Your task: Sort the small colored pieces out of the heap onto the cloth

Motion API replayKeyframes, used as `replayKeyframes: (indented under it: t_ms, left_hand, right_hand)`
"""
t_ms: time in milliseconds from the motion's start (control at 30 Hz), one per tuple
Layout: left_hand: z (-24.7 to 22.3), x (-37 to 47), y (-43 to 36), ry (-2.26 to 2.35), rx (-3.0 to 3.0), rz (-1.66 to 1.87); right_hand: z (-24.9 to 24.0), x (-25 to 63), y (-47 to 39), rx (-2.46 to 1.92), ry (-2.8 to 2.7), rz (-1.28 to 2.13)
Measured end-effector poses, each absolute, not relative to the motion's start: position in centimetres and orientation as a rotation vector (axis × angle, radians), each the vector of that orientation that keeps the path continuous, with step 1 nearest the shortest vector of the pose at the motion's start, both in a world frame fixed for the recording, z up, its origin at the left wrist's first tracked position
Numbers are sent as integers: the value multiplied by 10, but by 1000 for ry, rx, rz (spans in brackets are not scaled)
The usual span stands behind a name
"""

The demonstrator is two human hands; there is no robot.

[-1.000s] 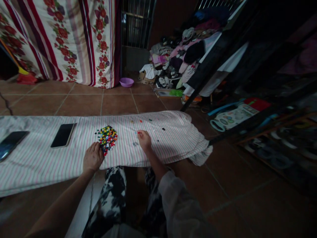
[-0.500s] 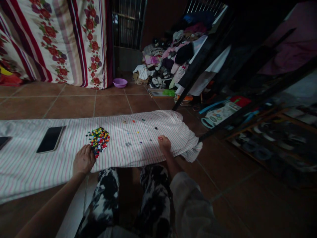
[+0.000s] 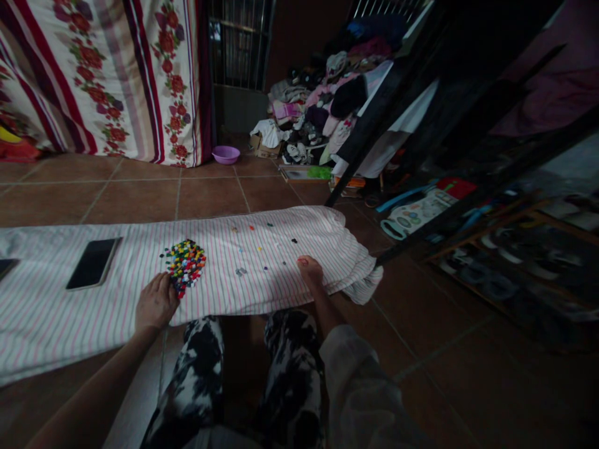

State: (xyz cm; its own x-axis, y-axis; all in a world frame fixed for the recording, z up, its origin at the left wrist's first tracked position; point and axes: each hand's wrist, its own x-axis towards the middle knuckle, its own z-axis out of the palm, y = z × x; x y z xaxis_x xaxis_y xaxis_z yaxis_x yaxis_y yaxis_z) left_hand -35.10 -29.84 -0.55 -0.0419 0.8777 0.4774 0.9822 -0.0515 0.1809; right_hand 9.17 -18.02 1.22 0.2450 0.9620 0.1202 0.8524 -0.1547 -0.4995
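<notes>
Well, held right hand (image 3: 309, 269) bunched toward the right end of the striped cloth (image 3: 112, 318), could not tell if on anything; rested left hand (image 3: 156, 300), with unclear grip, against the coloured heap (image 3: 188, 265) midway between near and far edges; saw phone (image 3: 93, 263) nearer the left end.

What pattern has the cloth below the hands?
The cloth is white with pink and grey stripes; head view.

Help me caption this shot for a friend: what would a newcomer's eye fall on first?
Probably the heap of small multicoloured pieces, bright against the pale striped cloth, with the left hand at its near-left edge. Next, the right hand, nearer the cloth's right end, past a scatter of little pieces. Then the red-flowered curtain, hanging at the upper left across the tiled floor.
</notes>
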Motion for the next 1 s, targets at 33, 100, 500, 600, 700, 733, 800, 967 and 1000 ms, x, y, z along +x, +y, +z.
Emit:
replayKeyframes:
  t_ms: [33, 100, 500, 600, 700, 733, 800, 967, 1000]
  left_hand:
    - [-5, -351, -298, -2004, -2017, -720]
    - [-5, -351, -298, -2014, -2032, -756]
    - [-2, -349, -300, -2027, -2028, -802]
    - [-4, -351, -298, -2008, -2039, -763]
    - [-4, -351, -298, -2017, -2042, -752]
    - [-4, -351, -298, -2022, -2041, -763]
    - [-4, -351, -299, -2027, -2042, -800]
    - [-3, -350, -300, -2032, -2056, -851]
    - [-4, -350, -300, -2037, -2048, -845]
  right_hand:
    - [12, 92, -181, -2059, -1641, 308]
    - [12, 90, -181, -2082, -1607, 298]
    - [7, 92, -181, -2019, -1562, 312]
    - [5, 93, -182, -2026, -1538, 315]
    - [4, 94, -183, -2014, -1511, 323]
    - [4, 94, -184, -2004, -1508, 325]
    - [3, 94, -185, -1981, -1503, 323]
    - [1, 96, -188, -1899, -1494, 346]
    - [0, 96, -190, -1885, -1480, 345]
